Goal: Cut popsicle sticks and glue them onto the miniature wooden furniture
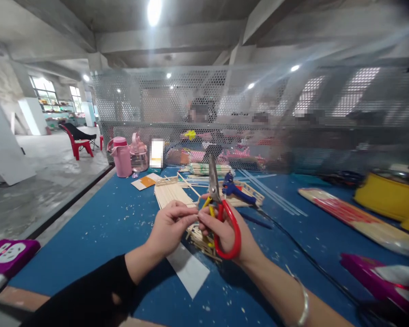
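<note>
Blue table, strewn with pale chips, viewed from the worker's side. Foreground: white paper lies flat beneath the hands. The left hand has a closed grip, thumb and forefinger pinched; whether a small piece lies between the tips cannot be told. The right hand meets it fingertip to fingertip while grasping red-handled scissors, one handle loop around the palm side and the blades upward and away. This hold presumably keeps the tool ready while freeing the thumb and forefinger for fine work. Loose wooden sticks lie in a heap under the right hand, probably for easy reach. Middle ground: a slatted wooden panel lies just beyond the hands; the blue glue gun rests to its right, cable trailing towards the near right edge, likely placed for the right hand. Containers: at right, a clear plastic package with red print encloses pale contents; the yellow container beyond it bears items too indistinct to name. Far left, the pink flask is lidded, its contents hidden. Background: perforated metal screen behind the table
</note>
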